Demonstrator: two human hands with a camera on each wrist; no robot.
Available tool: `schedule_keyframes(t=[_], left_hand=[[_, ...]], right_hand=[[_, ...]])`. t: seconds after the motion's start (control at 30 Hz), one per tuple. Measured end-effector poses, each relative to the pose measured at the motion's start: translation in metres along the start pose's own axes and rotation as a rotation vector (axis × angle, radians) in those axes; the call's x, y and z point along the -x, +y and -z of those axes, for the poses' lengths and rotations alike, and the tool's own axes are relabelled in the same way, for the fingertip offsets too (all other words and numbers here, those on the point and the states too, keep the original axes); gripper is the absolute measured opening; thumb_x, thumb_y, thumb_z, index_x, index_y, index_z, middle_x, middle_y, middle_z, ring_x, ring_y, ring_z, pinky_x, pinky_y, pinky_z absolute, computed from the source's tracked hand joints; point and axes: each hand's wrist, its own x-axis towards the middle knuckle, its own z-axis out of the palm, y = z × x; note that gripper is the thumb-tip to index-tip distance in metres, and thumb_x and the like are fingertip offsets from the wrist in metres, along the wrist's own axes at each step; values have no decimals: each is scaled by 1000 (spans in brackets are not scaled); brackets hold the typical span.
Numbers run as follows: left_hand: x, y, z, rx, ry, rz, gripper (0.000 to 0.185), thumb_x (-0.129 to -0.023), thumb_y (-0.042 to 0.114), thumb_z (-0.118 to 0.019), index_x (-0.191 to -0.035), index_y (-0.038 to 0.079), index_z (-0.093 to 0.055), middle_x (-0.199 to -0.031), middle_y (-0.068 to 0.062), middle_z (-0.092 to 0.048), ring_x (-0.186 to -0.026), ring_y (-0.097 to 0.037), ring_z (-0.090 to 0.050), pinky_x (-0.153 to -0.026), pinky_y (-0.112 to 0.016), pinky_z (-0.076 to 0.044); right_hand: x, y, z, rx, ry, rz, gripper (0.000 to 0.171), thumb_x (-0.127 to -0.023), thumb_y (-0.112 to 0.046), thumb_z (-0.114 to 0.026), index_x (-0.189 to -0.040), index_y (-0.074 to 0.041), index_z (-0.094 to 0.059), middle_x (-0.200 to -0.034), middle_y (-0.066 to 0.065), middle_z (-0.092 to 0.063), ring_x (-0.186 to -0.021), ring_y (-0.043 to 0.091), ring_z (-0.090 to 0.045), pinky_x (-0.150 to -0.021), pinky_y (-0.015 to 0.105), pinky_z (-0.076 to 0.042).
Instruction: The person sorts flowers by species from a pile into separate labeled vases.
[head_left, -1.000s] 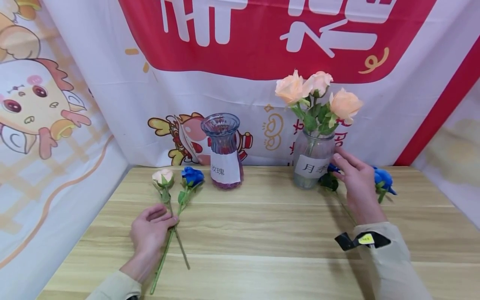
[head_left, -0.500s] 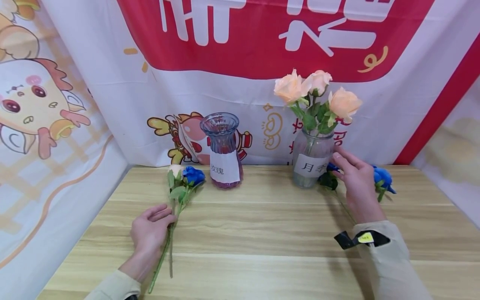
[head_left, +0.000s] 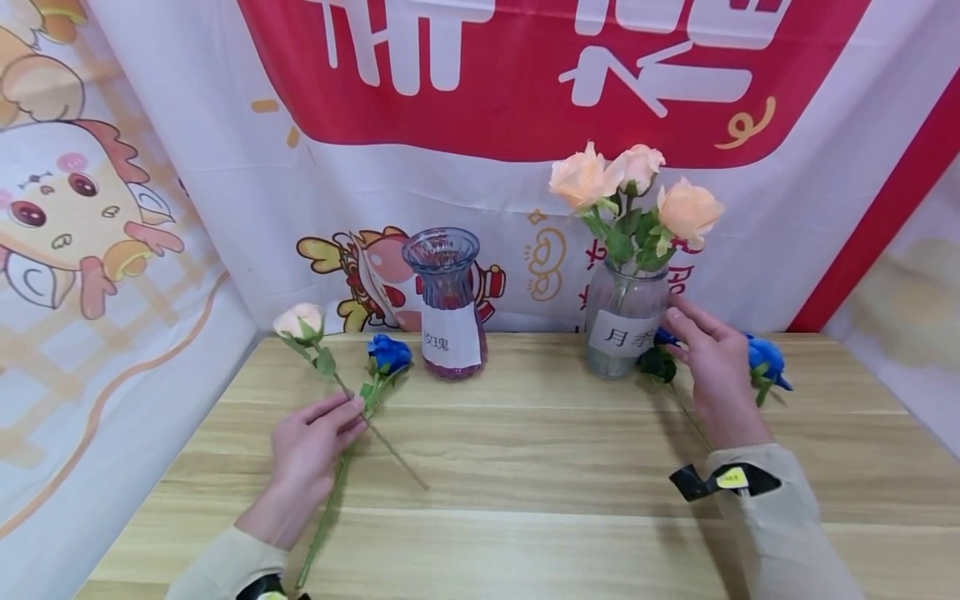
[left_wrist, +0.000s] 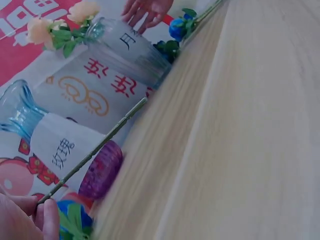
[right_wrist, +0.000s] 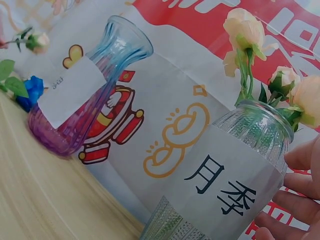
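Note:
My left hand (head_left: 341,417) pinches the stem of a cream rose (head_left: 298,321) and holds it off the table, bloom up and to the left. In the left wrist view that stem (left_wrist: 95,150) runs out from my fingertips (left_wrist: 30,217). A blue rose (head_left: 390,354) lies on the table beside that hand, its stem passing under it. My right hand (head_left: 697,346) rests with straight fingers against the clear labelled vase (head_left: 624,321) that holds three peach roses (head_left: 633,187). Two more blue roses (head_left: 767,358) lie partly hidden under that hand.
An empty blue-purple vase (head_left: 447,304) with a white label stands at the back middle of the wooden table (head_left: 525,467). A printed banner (head_left: 480,100) hangs close behind the vases and wraps both sides of the table.
My left hand has lifted the cream rose off the table and swung its bloom up and to the left. The blue rose stays lying there. The right hand has not moved.

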Motion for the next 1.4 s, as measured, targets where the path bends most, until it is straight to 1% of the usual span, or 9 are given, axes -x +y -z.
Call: schedule_keyframes(t=[0.17,0.33,0.47,0.57,0.8,0.97,1.1,1.27,1.4], left_hand=[[1,8,-19,119,17,-23,35,-97,-1,-73,-131,1,-64,-93,6,-78,-91,-12,-79,-95,-30,-64],[-1,20,-44,199,48,-52,32,-98,3,-74,-129,3,-66,-104,1,-78,-98,-14,-80,-94,-29,-64],[-2,28,-66,308,57,-115,26,-96,1,-76,-120,4,-68,-103,-3,-79,-92,-14,-80,-91,-31,-65],[-1,31,-81,393,58,-185,27,-93,-4,-77,-117,1,-67,-93,-3,-81,-85,-15,-81,-89,-34,-65],[2,37,-114,508,36,-267,21,-90,-8,-78,-102,5,-66,-88,-5,-81,-78,-18,-81,-84,-38,-67],[3,41,-135,572,7,-273,22,-91,-9,-77,-90,9,-65,-88,-6,-78,-75,-18,-79,-84,-40,-67],[6,46,-152,632,-22,-270,22,-90,-11,-76,-87,8,-65,-85,-9,-80,-77,-22,-81,-81,-38,-67],[12,52,-174,665,-51,-268,14,-91,-10,-76,-93,1,-68,-88,-12,-81,-80,-24,-82,-82,-38,-67],[19,58,-192,662,-49,-257,15,-91,-6,-78,-96,2,-67,-95,-13,-81,-83,-25,-82,-84,-39,-67]], right_hand=[[0,1,1,-1,-5,-4,59,-101,-45,-69,-156,-28,-54,-169,-7,-44,-147,16,-50,-131,53,-32],[-1,2,1,-2,-2,-3,58,-102,-44,-69,-155,-28,-55,-168,-7,-46,-145,14,-51,-131,53,-32],[-1,3,1,4,0,4,58,-102,-45,-68,-155,-28,-55,-168,-6,-46,-146,15,-51,-131,53,-32],[-1,3,1,6,-3,5,58,-102,-45,-68,-156,-28,-54,-168,-6,-46,-146,15,-50,-131,53,-32],[-2,3,0,10,-13,6,58,-103,-44,-67,-156,-27,-54,-170,-6,-44,-149,17,-48,-131,53,-32],[-3,2,0,8,-8,1,58,-102,-45,-67,-156,-27,-54,-170,-6,-43,-149,18,-48,-132,53,-32],[-3,1,1,2,-5,0,58,-102,-44,-68,-156,-27,-54,-170,-6,-44,-150,18,-48,-132,52,-32],[-3,1,1,4,-3,-3,58,-102,-45,-68,-155,-28,-54,-170,-7,-44,-151,19,-47,-132,53,-32],[-3,1,2,10,-4,-5,59,-101,-46,-68,-156,-28,-54,-170,-7,-43,-152,18,-46,-132,52,-32]])
